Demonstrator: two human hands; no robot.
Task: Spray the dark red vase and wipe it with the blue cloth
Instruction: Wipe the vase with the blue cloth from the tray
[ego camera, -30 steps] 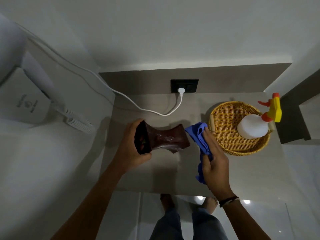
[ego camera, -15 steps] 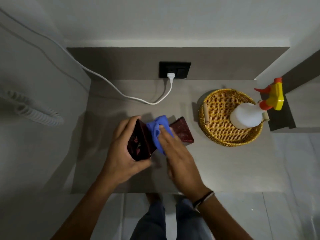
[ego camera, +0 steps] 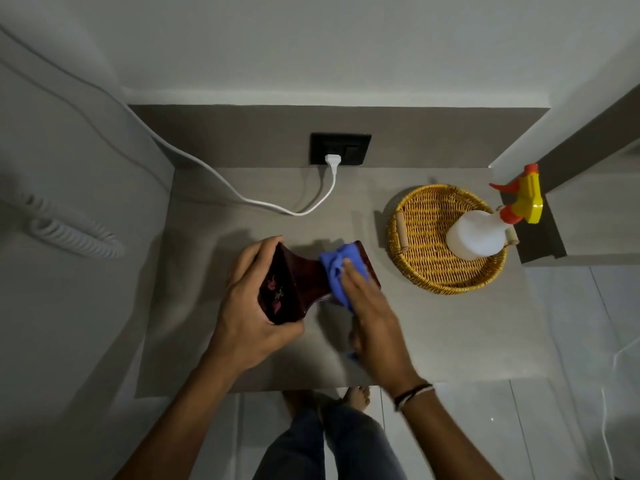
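The dark red vase (ego camera: pixel 304 282) is tipped on its side over the grey counter, its mouth toward me. My left hand (ego camera: pixel 249 306) grips the vase at its mouth end. My right hand (ego camera: pixel 370 313) presses the crumpled blue cloth (ego camera: pixel 341 271) against the vase near its base end. The cloth hides part of the vase body. A white spray bottle (ego camera: pixel 476 237) with a yellow and orange trigger head lies in the wicker basket (ego camera: pixel 419 268) to the right, untouched.
A white cable (ego camera: pixel 277 207) runs across the back of the counter (ego camera: pixel 450 334) to a black wall socket (ego camera: pixel 340 148). A coiled white cord (ego camera: pixel 76 237) hangs at the left wall. My feet show below the counter's front edge.
My right hand carried the blue cloth from beside the vase onto it, then slid it from the neck toward the base end. The left hand keeps its hold.
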